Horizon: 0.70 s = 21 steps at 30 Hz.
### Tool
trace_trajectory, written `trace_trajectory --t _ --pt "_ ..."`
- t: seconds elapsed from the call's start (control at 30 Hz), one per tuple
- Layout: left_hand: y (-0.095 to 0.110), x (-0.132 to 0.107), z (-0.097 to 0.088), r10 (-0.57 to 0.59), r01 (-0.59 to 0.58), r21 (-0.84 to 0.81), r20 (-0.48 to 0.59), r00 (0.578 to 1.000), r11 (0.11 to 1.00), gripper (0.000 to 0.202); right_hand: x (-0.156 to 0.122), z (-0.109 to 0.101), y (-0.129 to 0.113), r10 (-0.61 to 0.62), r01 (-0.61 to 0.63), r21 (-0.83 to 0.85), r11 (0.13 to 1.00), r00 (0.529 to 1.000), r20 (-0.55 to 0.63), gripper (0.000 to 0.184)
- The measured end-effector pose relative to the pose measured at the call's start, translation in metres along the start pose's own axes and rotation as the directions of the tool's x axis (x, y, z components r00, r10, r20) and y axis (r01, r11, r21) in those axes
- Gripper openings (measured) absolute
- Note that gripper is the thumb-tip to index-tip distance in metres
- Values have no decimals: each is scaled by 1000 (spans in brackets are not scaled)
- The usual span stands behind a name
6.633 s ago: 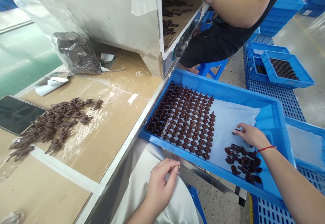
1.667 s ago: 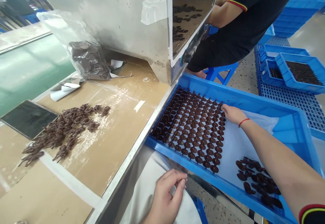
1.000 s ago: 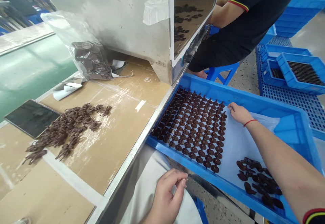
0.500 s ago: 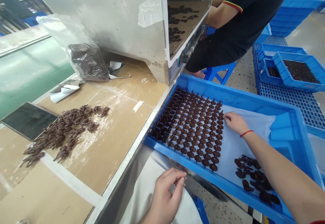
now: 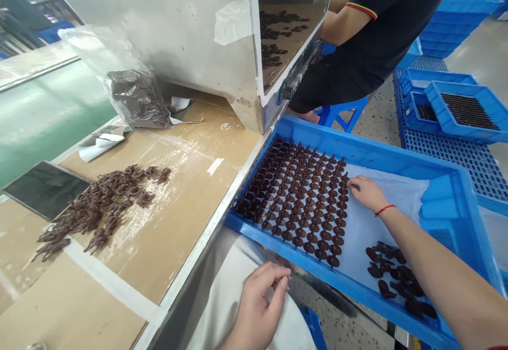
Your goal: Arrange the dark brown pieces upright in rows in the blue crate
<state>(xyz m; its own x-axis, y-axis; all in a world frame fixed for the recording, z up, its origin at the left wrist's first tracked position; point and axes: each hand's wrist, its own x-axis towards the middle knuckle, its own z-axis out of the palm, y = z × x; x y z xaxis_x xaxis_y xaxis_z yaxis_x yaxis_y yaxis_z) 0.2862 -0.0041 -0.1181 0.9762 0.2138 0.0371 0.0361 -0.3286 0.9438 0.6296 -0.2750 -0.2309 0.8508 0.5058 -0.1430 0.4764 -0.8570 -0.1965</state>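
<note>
**Me:** Checking my feed from here. My right hand [image 5: 367, 193] lies on the white paper liner [image 5: 369, 233] inside the blue plastic tray [image 5: 357, 162], fingers pressed together, tips just beside the last row of dark moulded pieces [image 5: 293, 202]. Is it pinching one?

**Spotter:** I can't tell; a small piece sits right at the fingertips. Where's your left?

**Me:** My left hand [image 5: 260, 307] is low at bottom centre, over the white apron [image 5: 226, 292] and outside the tray, fingers curled, thumb pressed against them. Whether anything is between them, I can't tell.

**Spotter:** And the loose pieces?

**Me:** A loose cluster of dark pieces [image 5: 397, 281] lies on the liner at the tray's lower right. A bigger heap of pieces [image 5: 103, 207] sits on the cardboard-covered bench [image 5: 190, 191], left of the tray, in front of the steel machine [image 5: 159, 27]. A seated co-worker [image 5: 369, 38] in a black polo is at upper right.
</note>
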Motion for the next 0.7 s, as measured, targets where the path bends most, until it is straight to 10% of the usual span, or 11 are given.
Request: trace_trajectory --t 0.7 --pt "0 1 1 16 -16 4 2 1000 1000 16 15 3 -3 209 -195 107 975 967 -143 21"
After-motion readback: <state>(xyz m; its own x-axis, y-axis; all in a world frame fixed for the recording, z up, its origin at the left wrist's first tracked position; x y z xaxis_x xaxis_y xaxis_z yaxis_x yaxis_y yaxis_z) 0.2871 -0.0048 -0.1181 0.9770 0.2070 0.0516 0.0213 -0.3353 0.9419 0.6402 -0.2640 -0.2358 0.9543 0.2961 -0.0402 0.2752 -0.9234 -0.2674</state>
